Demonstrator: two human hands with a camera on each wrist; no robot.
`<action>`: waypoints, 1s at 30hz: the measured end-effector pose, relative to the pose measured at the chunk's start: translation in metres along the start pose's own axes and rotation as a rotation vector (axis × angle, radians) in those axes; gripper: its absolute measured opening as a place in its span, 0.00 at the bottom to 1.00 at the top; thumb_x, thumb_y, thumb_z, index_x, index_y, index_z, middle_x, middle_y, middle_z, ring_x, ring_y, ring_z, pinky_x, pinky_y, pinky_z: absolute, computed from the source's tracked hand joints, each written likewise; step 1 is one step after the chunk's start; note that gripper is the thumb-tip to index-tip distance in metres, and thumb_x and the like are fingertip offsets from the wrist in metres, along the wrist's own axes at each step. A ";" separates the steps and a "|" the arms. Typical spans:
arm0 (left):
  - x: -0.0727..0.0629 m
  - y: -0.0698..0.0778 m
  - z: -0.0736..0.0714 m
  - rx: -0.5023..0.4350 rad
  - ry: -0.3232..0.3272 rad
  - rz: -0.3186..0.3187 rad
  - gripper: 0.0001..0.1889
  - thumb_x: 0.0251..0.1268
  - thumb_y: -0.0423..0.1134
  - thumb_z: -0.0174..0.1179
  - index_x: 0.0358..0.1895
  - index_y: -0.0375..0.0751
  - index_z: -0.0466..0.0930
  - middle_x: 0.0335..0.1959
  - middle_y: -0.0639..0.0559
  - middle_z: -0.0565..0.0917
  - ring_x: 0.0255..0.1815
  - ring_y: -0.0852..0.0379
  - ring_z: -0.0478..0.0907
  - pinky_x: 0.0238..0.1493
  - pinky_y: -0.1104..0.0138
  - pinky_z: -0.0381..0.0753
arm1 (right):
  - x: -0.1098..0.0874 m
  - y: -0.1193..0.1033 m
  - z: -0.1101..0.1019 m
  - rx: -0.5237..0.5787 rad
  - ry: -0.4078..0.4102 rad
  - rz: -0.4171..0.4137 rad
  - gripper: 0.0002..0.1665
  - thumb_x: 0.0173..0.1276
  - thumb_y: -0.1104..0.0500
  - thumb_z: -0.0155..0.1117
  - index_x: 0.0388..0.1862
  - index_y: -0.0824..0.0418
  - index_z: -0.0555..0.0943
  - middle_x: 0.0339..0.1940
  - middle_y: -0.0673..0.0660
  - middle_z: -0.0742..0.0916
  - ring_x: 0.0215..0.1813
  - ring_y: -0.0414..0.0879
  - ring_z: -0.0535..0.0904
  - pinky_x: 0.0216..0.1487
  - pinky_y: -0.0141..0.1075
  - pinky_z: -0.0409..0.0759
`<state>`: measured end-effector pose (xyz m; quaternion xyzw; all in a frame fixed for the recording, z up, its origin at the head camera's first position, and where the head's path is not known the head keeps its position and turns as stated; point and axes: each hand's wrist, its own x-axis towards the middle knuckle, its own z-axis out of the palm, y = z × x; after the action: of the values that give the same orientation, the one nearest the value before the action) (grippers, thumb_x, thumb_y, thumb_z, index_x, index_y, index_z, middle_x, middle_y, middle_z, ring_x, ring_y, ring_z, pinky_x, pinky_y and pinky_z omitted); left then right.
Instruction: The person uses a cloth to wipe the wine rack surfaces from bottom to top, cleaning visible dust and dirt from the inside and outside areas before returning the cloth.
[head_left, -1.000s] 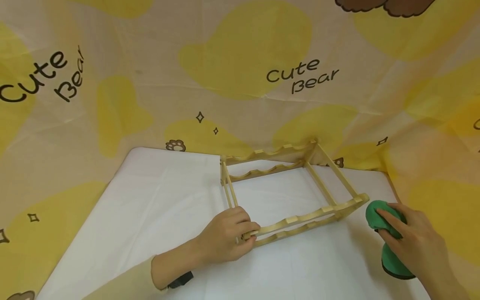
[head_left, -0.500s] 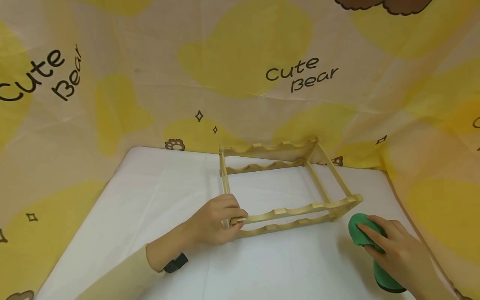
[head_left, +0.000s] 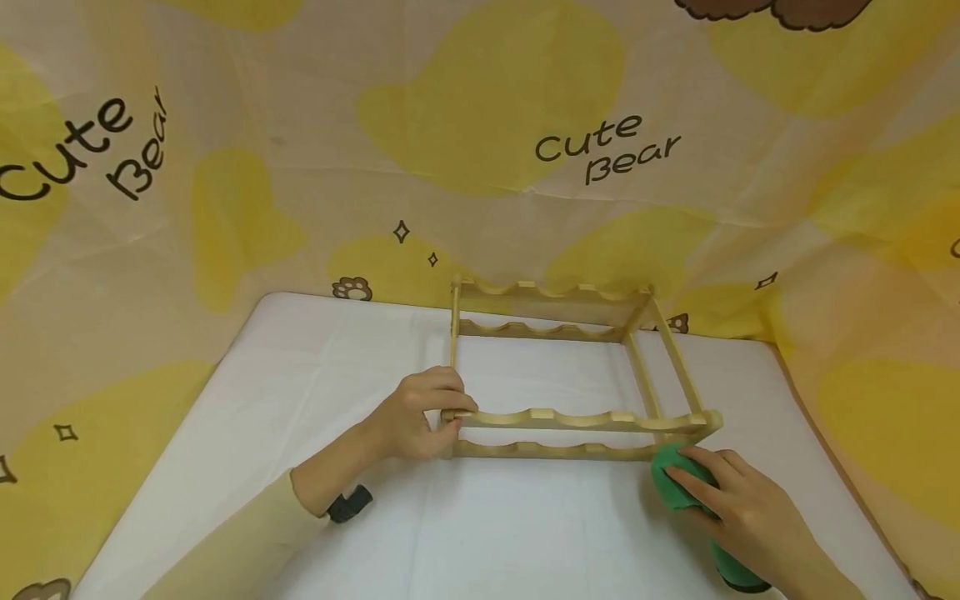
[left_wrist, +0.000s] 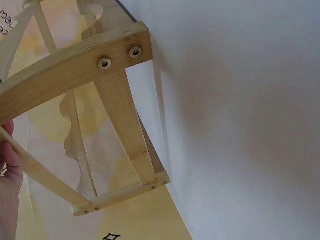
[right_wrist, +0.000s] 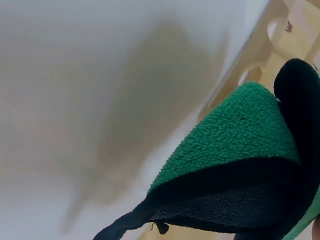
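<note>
One bamboo rack (head_left: 543, 417), an open, box-shaped frame, is located in the middle of the scene, at the white table (head_left: 525, 533) and in front of a printed fabric backdrop (head_left: 300, 150). Whether its whole base is resting on the table cannot be told. Its near and far long sides are each formed of an upper and a lower scalloped rail (head_left: 537, 450), and these sides are linked at the ends by straight crossbars (head_left: 678, 356). In the left wrist view, two round metal bolts (left_wrist: 104, 63) are seen set into one corner.

The upper near rail is gripped at its left end by the left hand (head_left: 420, 414), with fingers laid over the top and the thumb below; the grip is narrow. A cream sleeve (head_left: 240, 533) is worn on that arm, and a small black object (head_left: 350, 504) is seen beneath the wrist.

A green terry cloth (head_left: 678, 477) with black edging is held bunched between the fingers and thumb of the right hand (head_left: 750, 508). It is positioned at the rack's near right corner; whether the two are touching cannot be told.

The yellow-and-beige backdrop is printed with paw marks (head_left: 352, 288), four-pointed stars (head_left: 401, 231) and "Cute Bear" lettering (head_left: 550, 150).
</note>
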<state>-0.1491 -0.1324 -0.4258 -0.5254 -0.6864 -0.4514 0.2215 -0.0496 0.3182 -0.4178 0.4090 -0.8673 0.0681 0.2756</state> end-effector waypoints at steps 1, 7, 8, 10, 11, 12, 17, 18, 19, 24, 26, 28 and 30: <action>0.000 -0.001 -0.001 0.006 0.002 -0.001 0.16 0.45 0.21 0.58 0.36 0.40 0.89 0.29 0.53 0.80 0.30 0.58 0.73 0.32 0.72 0.75 | 0.000 -0.001 0.002 0.008 0.000 -0.012 0.38 0.86 0.38 0.37 0.47 0.58 0.91 0.50 0.61 0.88 0.42 0.52 0.83 0.36 0.40 0.86; -0.001 -0.003 -0.002 0.021 0.013 -0.012 0.17 0.43 0.21 0.55 0.35 0.38 0.88 0.32 0.52 0.81 0.31 0.54 0.76 0.33 0.71 0.77 | 0.000 -0.008 0.014 0.009 -0.029 -0.055 0.40 0.87 0.38 0.33 0.46 0.58 0.91 0.50 0.61 0.88 0.43 0.54 0.84 0.36 0.45 0.87; -0.001 -0.003 -0.002 0.021 0.016 -0.015 0.17 0.44 0.22 0.54 0.35 0.38 0.88 0.33 0.52 0.82 0.31 0.54 0.77 0.33 0.71 0.77 | -0.001 -0.009 0.016 0.006 -0.037 -0.057 0.40 0.87 0.39 0.32 0.46 0.58 0.91 0.50 0.61 0.87 0.43 0.54 0.84 0.36 0.46 0.87; -0.001 -0.003 -0.001 0.024 0.023 -0.021 0.16 0.45 0.22 0.53 0.34 0.38 0.88 0.33 0.51 0.82 0.31 0.53 0.77 0.34 0.71 0.77 | -0.002 -0.010 0.020 0.009 -0.046 -0.061 0.41 0.87 0.39 0.32 0.46 0.58 0.91 0.51 0.62 0.88 0.43 0.55 0.84 0.35 0.47 0.87; -0.001 -0.003 -0.001 0.024 0.026 -0.023 0.16 0.45 0.22 0.53 0.34 0.38 0.88 0.33 0.51 0.82 0.31 0.53 0.77 0.34 0.71 0.77 | -0.003 -0.011 0.022 0.006 -0.053 -0.065 0.41 0.87 0.40 0.32 0.46 0.58 0.91 0.51 0.62 0.88 0.43 0.55 0.85 0.34 0.46 0.87; -0.001 -0.003 -0.001 0.026 0.029 -0.024 0.16 0.45 0.22 0.53 0.34 0.38 0.87 0.33 0.51 0.82 0.31 0.53 0.77 0.34 0.71 0.77 | -0.003 -0.011 0.024 0.006 -0.060 -0.070 0.41 0.88 0.41 0.32 0.46 0.59 0.92 0.52 0.62 0.88 0.43 0.55 0.85 0.33 0.45 0.87; 0.000 -0.002 0.000 0.087 0.061 -0.015 0.16 0.43 0.23 0.53 0.32 0.39 0.88 0.32 0.51 0.82 0.32 0.53 0.78 0.35 0.68 0.80 | -0.006 -0.013 0.033 -0.001 -0.097 -0.082 0.41 0.88 0.43 0.29 0.45 0.59 0.92 0.52 0.63 0.88 0.45 0.57 0.85 0.29 0.43 0.87; 0.000 -0.001 0.001 0.115 0.070 -0.008 0.16 0.42 0.23 0.53 0.31 0.40 0.88 0.31 0.51 0.82 0.33 0.53 0.78 0.36 0.66 0.81 | -0.006 -0.013 0.034 -0.001 -0.103 -0.080 0.42 0.88 0.43 0.29 0.45 0.59 0.92 0.52 0.63 0.88 0.45 0.57 0.85 0.29 0.43 0.87; 0.001 -0.001 0.001 0.143 0.080 -0.003 0.16 0.42 0.24 0.53 0.31 0.41 0.88 0.30 0.52 0.82 0.33 0.53 0.79 0.37 0.64 0.82 | -0.006 -0.013 0.035 -0.001 -0.107 -0.078 0.42 0.88 0.43 0.28 0.45 0.59 0.92 0.52 0.63 0.88 0.45 0.57 0.85 0.29 0.44 0.87; 0.004 0.002 -0.001 0.222 0.120 0.005 0.13 0.40 0.26 0.55 0.27 0.42 0.88 0.28 0.52 0.83 0.33 0.53 0.80 0.35 0.61 0.83 | -0.004 -0.013 0.041 0.004 -0.130 -0.082 0.42 0.88 0.43 0.28 0.46 0.58 0.92 0.52 0.62 0.87 0.46 0.57 0.86 0.31 0.44 0.88; 0.003 0.003 -0.001 0.218 0.131 0.001 0.13 0.40 0.26 0.55 0.27 0.42 0.88 0.28 0.52 0.83 0.32 0.53 0.80 0.34 0.62 0.84 | -0.001 -0.014 0.043 0.022 -0.140 -0.086 0.41 0.88 0.44 0.27 0.47 0.58 0.91 0.51 0.61 0.87 0.46 0.56 0.86 0.33 0.44 0.89; 0.001 0.002 0.000 0.207 0.138 0.000 0.14 0.40 0.26 0.55 0.28 0.41 0.88 0.28 0.52 0.83 0.32 0.53 0.81 0.34 0.62 0.84 | 0.002 -0.015 0.045 0.037 -0.150 -0.088 0.41 0.88 0.44 0.27 0.48 0.58 0.91 0.51 0.60 0.87 0.47 0.54 0.86 0.36 0.44 0.89; 0.000 0.002 0.000 0.196 0.140 -0.005 0.14 0.40 0.25 0.55 0.28 0.41 0.88 0.28 0.52 0.83 0.32 0.53 0.81 0.35 0.62 0.85 | 0.005 -0.016 0.047 0.060 -0.158 -0.092 0.39 0.88 0.44 0.30 0.49 0.58 0.91 0.51 0.60 0.87 0.47 0.54 0.86 0.39 0.45 0.89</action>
<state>-0.1473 -0.1319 -0.4250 -0.4667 -0.7112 -0.4184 0.3182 -0.0607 0.2882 -0.4561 0.4606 -0.8641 0.0491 0.1968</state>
